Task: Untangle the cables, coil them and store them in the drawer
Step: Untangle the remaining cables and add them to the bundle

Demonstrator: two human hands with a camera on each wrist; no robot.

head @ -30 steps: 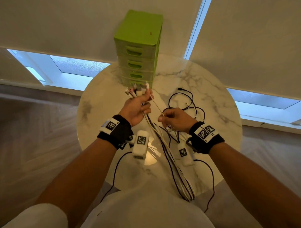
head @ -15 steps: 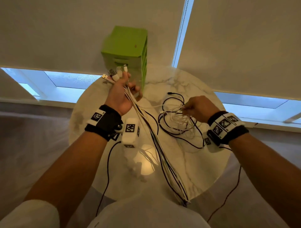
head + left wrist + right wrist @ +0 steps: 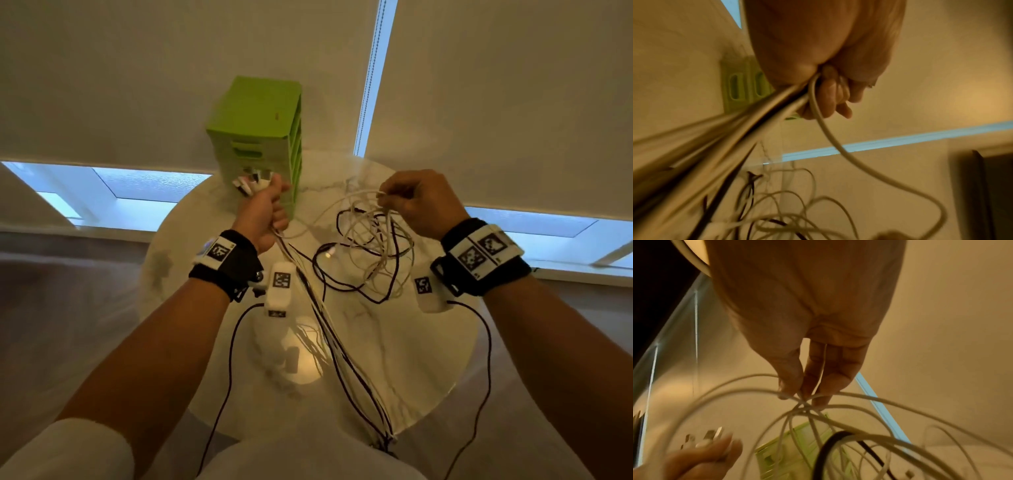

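A green drawer unit (image 3: 255, 144) stands at the far edge of the round marble table (image 3: 428, 349), its drawers all pushed in, with window blinds (image 3: 496, 102) behind it. The left hand (image 3: 262, 214) is raised right in front of the unit's lower drawers, fingers curled tight round a bundle of cables (image 3: 329, 329) with the plugs (image 3: 251, 181) sticking out above the fist; the bundle runs down across the table and over its near edge. The right hand (image 3: 419, 205) is held up over the far right part of the table, thumb and fingertips pinching several white loops of the tangle (image 3: 370, 246), which hangs between the hands, black strands mixed in. Half a second ago the right hand was lower and the tangle lay on the tabletop; now the loops are lifted and the hands are further apart.
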